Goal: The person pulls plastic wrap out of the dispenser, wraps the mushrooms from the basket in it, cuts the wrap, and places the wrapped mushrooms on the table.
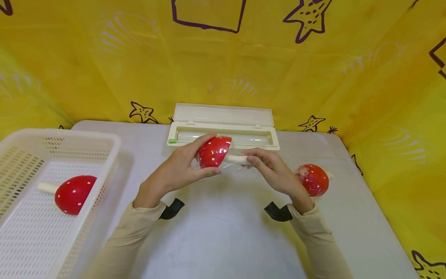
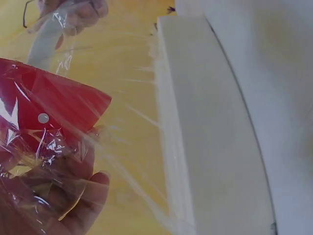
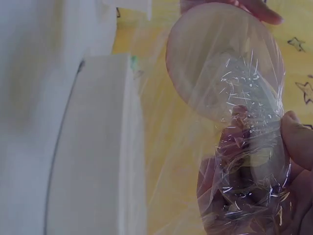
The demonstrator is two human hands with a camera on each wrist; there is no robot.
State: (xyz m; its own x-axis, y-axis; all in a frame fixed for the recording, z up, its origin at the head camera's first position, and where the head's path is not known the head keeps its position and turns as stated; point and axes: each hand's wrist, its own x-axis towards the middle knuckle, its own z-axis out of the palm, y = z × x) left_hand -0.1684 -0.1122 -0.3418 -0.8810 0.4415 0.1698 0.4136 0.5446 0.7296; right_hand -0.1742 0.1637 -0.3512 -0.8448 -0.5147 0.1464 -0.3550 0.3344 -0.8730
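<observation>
Both hands hold a toy mushroom (image 1: 214, 152) with a red, white-dotted cap and a white stem, lying sideways above the table. My left hand (image 1: 177, 164) grips the cap between thumb and fingers. The end of the stem is pinched by my right hand (image 1: 273, 170). Clear cling film (image 3: 249, 132) wraps the stem and cap, creased and shiny around the right fingers. In the left wrist view, film also stretches across the left fingers and the red cap (image 2: 49, 103). Just beyond the hands stands a white cling film dispenser (image 1: 275, 141), its lid raised, a clear roll inside.
A second red mushroom (image 1: 313, 180), covered in film, lies on the table right of my right wrist. At the left, a white perforated basket (image 1: 113, 155) contains another mushroom (image 1: 74, 193) with no film visible on it. A yellow patterned cloth (image 1: 223, 66) hangs behind the table.
</observation>
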